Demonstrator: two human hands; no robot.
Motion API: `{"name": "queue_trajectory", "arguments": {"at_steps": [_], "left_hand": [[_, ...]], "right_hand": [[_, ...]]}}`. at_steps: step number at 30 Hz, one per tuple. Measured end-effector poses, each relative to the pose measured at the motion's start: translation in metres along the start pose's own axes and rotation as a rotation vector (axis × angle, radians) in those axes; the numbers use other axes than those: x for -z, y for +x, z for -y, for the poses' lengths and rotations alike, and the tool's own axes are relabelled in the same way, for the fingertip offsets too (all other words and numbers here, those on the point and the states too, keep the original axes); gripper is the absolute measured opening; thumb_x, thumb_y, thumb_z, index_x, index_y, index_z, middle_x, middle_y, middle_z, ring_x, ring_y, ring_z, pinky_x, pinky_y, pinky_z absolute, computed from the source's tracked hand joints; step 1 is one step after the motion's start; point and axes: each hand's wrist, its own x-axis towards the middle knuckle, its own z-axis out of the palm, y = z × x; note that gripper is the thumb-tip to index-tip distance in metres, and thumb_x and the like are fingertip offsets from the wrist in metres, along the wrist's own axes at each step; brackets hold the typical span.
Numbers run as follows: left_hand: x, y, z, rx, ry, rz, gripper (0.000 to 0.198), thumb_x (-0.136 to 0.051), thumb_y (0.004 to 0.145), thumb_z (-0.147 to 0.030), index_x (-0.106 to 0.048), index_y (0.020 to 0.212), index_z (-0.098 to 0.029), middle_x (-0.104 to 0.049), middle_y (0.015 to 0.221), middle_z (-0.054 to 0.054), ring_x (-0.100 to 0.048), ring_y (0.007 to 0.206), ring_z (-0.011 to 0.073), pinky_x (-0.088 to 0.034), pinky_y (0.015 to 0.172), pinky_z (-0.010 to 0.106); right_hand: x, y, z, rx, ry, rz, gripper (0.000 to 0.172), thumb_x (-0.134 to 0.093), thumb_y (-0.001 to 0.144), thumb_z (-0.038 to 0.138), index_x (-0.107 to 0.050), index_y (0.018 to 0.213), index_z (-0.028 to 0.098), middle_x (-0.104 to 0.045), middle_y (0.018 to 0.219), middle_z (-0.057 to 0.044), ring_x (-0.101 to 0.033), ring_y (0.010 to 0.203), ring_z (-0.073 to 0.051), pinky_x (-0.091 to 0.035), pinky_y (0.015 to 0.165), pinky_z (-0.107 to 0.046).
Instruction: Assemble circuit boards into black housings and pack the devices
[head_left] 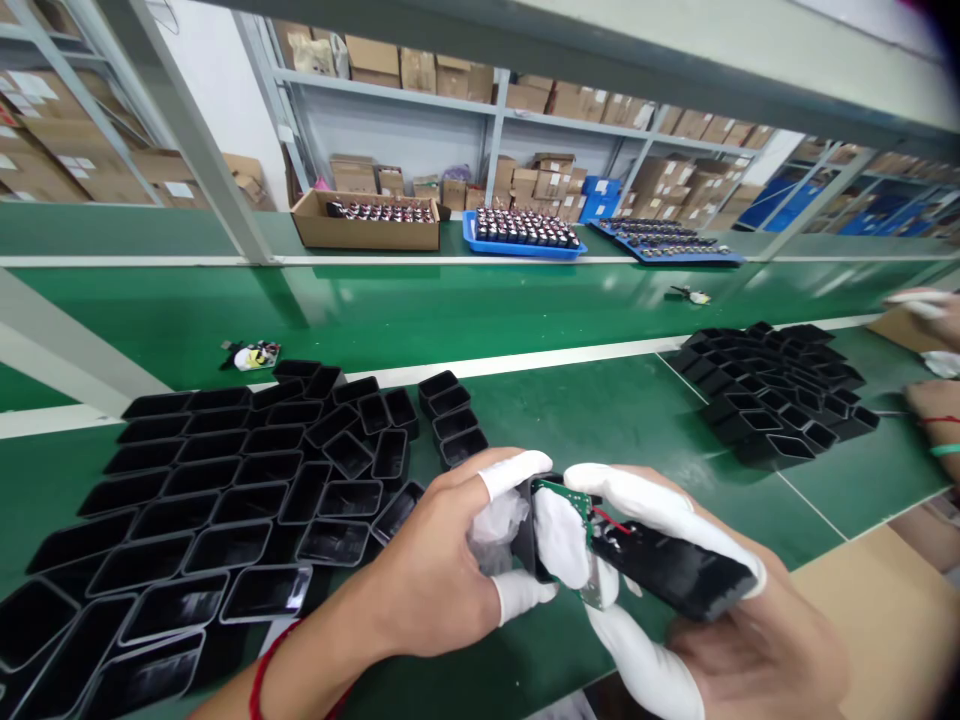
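Note:
My left hand (pixel 450 550), with white finger covers on thumb and finger, is closed around a black plastic case (pixel 527 545) and some crumpled clear plastic film (pixel 495 525). In my right hand (pixel 697 590), also in white finger covers, is a circuit board assembly: a green circuit board (pixel 577 500) with a white pad (pixel 562 540) and a black block (pixel 675 570) joined by a red wire. The board's left end sits at the mouth of the case, partly inside; how deep I cannot tell. Both hands are above the green bench.
Many open black cases (pixel 247 470) cover the bench at left, with another cluster (pixel 772 385) at right. Small wired assemblies (pixel 255 355) lie on the green surface behind. A cardboard box (pixel 367 232) and blue trays (pixel 525 246) stand further back. A co-worker's hands (pixel 930 310) show at right.

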Motion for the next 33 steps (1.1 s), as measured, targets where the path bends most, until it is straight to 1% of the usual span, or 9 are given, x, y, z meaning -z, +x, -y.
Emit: {"name": "queue_trajectory", "arguments": {"at_steps": [5, 9, 15, 18, 22, 27, 29, 31, 33], "left_hand": [[0.0, 0.0, 0.0, 0.011, -0.03, -0.001, 0.066, -0.083, 0.069, -0.008, -0.06, 0.13, -0.019, -0.058, 0.13, 0.008, -0.067, 0.108, 0.0238, -0.06, 0.087, 0.024], [0.001, -0.001, 0.001, 0.001, -0.028, -0.01, 0.066, -0.083, 0.069, -0.007, -0.06, 0.13, -0.02, -0.058, 0.13, 0.008, -0.066, 0.109, 0.0236, -0.06, 0.087, 0.024], [0.0, 0.0, 0.0, 0.005, -0.03, -0.019, 0.064, -0.081, 0.069, -0.007, -0.061, 0.128, -0.019, -0.059, 0.128, 0.009, -0.068, 0.104, 0.024, -0.061, 0.081, 0.024], [-0.001, 0.001, -0.002, 0.002, -0.063, -0.014, 0.061, -0.081, 0.071, -0.008, -0.061, 0.128, -0.018, -0.059, 0.127, 0.01, -0.069, 0.098, 0.0219, -0.061, 0.079, 0.023], [-0.002, 0.001, -0.002, -0.005, -0.118, 0.001, 0.057, -0.079, 0.074, -0.009, -0.06, 0.127, -0.016, -0.06, 0.126, 0.011, -0.07, 0.093, 0.0193, -0.061, 0.076, 0.02], [-0.001, 0.0, 0.003, 0.009, -0.083, 0.0, 0.064, -0.081, 0.07, -0.009, -0.06, 0.129, -0.018, -0.058, 0.129, 0.01, -0.069, 0.096, 0.0232, -0.061, 0.076, 0.025], [-0.001, 0.001, 0.004, 0.009, -0.083, -0.002, 0.065, -0.082, 0.069, -0.01, -0.06, 0.13, -0.018, -0.058, 0.129, 0.011, -0.069, 0.098, 0.0244, -0.061, 0.078, 0.026], [-0.002, 0.002, 0.003, 0.004, -0.095, 0.004, 0.062, -0.082, 0.069, -0.011, -0.062, 0.127, -0.017, -0.059, 0.126, 0.011, -0.068, 0.099, 0.0251, -0.061, 0.079, 0.028], [-0.003, 0.003, 0.0, 0.033, -0.145, 0.011, 0.06, -0.082, 0.068, -0.011, -0.063, 0.125, -0.016, -0.061, 0.12, 0.01, -0.068, 0.092, 0.0231, -0.061, 0.076, 0.027]], "right_hand": [[-0.001, 0.002, -0.001, 0.085, 0.071, -0.007, 0.069, -0.07, 0.077, 0.001, -0.053, 0.141, 0.022, -0.058, 0.136, -0.008, -0.061, 0.116, -0.024, -0.056, 0.1, -0.029], [0.0, 0.006, -0.001, 0.127, 0.052, -0.005, 0.07, -0.071, 0.075, 0.001, -0.054, 0.141, 0.021, -0.061, 0.133, -0.007, -0.062, 0.115, -0.023, -0.054, 0.101, -0.026], [0.003, 0.002, -0.004, 0.045, 0.023, 0.083, 0.071, -0.07, 0.079, 0.001, -0.05, 0.143, 0.023, -0.057, 0.137, -0.013, -0.061, 0.119, -0.031, -0.059, 0.096, -0.039], [0.003, 0.001, -0.002, -0.006, 0.024, 0.071, 0.067, -0.073, 0.078, 0.006, -0.053, 0.14, 0.024, -0.059, 0.135, -0.014, -0.061, 0.12, -0.035, -0.06, 0.093, -0.044], [0.002, -0.002, 0.0, -0.028, -0.025, 0.035, 0.066, -0.073, 0.076, 0.006, -0.056, 0.138, 0.023, -0.061, 0.133, -0.015, -0.062, 0.121, -0.037, -0.059, 0.095, -0.045], [0.002, -0.004, 0.003, 0.004, -0.088, 0.043, 0.068, -0.069, 0.078, 0.006, -0.052, 0.142, 0.024, -0.062, 0.133, -0.014, -0.068, 0.111, -0.032, -0.059, 0.095, -0.041], [0.003, -0.001, 0.005, 0.023, -0.13, 0.065, 0.068, -0.068, 0.08, 0.006, -0.05, 0.143, 0.023, -0.06, 0.134, -0.014, -0.065, 0.115, -0.031, -0.057, 0.098, -0.039], [0.004, 0.004, 0.005, 0.036, -0.179, 0.131, 0.068, -0.069, 0.081, 0.007, -0.048, 0.143, 0.023, -0.057, 0.136, -0.013, -0.06, 0.123, -0.029, -0.055, 0.101, -0.036], [0.004, 0.006, 0.002, 0.001, -0.186, 0.174, 0.072, -0.073, 0.083, 0.012, -0.043, 0.147, 0.025, -0.049, 0.144, -0.012, -0.052, 0.132, -0.027, -0.051, 0.106, -0.032]]}}
